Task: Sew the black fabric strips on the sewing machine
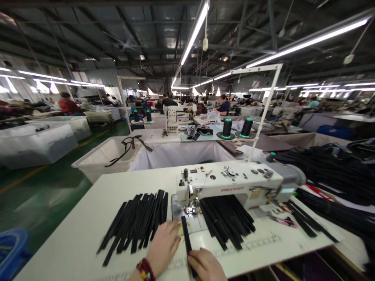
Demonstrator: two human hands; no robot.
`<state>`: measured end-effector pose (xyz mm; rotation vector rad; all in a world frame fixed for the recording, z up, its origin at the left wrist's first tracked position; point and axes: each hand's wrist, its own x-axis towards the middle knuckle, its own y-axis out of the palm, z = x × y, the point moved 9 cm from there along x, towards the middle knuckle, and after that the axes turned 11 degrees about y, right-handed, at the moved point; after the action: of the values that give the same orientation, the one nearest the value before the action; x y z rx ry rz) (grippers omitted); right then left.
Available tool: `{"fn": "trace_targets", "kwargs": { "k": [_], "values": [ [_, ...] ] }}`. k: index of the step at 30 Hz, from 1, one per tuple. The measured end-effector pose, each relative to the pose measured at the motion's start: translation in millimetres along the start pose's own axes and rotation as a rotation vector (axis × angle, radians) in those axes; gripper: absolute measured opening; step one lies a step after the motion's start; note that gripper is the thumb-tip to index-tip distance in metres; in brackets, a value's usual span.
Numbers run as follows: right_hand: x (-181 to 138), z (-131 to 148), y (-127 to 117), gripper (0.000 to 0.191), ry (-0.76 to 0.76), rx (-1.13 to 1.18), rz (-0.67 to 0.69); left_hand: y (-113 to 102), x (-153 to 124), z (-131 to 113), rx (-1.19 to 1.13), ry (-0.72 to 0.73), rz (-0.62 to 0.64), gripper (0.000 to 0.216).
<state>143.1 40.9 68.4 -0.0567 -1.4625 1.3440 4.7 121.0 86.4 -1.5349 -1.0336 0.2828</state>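
A single black strip lies on the white table, its far end under the presser foot of the white sewing machine. My left hand rests flat beside the strip, fingers stretched toward the needle. My right hand presses on the strip's near end, fingers curled over it. A fanned pile of black strips lies left of my left hand. Another pile of black strips lies under the machine's arm on the right.
Two black thread cones stand on a white rack behind the machine. A white cloth bin sits behind the table. Heaps of black material fill the right side. Pink snips lie near the machine. Other people sit at distant stations.
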Motion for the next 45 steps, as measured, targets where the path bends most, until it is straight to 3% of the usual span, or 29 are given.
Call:
{"fn": "trace_targets", "kwargs": {
  "k": [6, 10, 16, 21, 25, 32, 40, 45],
  "values": [
    [15.8, -15.7, 8.6, 0.021, 0.102, -0.009, -0.054, 23.4, 22.5, 2.7, 0.142, 0.106, 0.161, 0.046],
    [21.1, -17.3, 13.2, 0.022, 0.139, -0.010, -0.059, 33.1, 21.7, 9.9, 0.158, 0.120, 0.168, 0.045],
    [30.9, -27.4, 17.4, 0.021, 0.229, -0.034, 0.006, 36.9, 22.6, 18.4, 0.144, 0.130, 0.169, 0.046],
    [33.0, -28.6, 21.5, 0.031, 0.251, -0.038, 0.111, 38.0, 28.9, 20.6, 0.148, 0.136, 0.197, 0.045],
    [30.0, -31.1, 20.5, 0.027, 0.292, -0.009, 0.050, 38.1, 30.2, 19.2, 0.167, 0.147, 0.207, 0.044],
    [32.1, -26.7, 20.7, 0.032, 0.325, -0.055, 0.146, 34.2, 35.4, 14.0, 0.213, 0.149, 0.201, 0.041],
    [7.9, -4.9, -6.4, 0.033, 0.162, -0.092, 0.191, 35.4, 15.3, -2.1, 0.195, 0.230, 0.138, 0.044],
    [13.3, -7.4, -8.9, 0.026, 0.165, -0.088, 0.189, 35.1, 16.8, -1.2, 0.184, 0.224, 0.151, 0.042]
  ]
}}
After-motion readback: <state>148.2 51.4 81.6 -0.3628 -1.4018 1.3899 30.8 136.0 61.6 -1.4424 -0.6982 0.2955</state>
